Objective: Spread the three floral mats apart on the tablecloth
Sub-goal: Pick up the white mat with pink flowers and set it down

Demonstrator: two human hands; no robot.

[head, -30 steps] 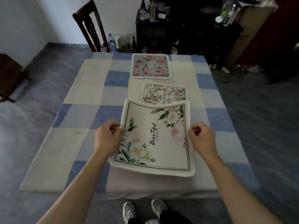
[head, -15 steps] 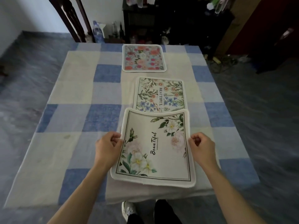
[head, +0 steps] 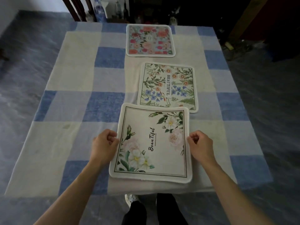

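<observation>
Three floral mats are laid in a row on the checked tablecloth (head: 78, 78). The nearest mat (head: 152, 143) is pinched at its side edges by the left hand (head: 103, 146) and the right hand (head: 201, 146), fingers curled. Its far edge seems to overlap the middle mat (head: 167, 86). The far mat (head: 150, 40) lies apart.

Matt printed cloth, bound in a soft fleecy white edge: near mat (head: 154, 143), middle mat (head: 167, 86), far mat (head: 150, 39). Matt woven cloth, faintly coarse: tablecloth (head: 78, 143). Dark wood: chair (head: 78, 8).
</observation>
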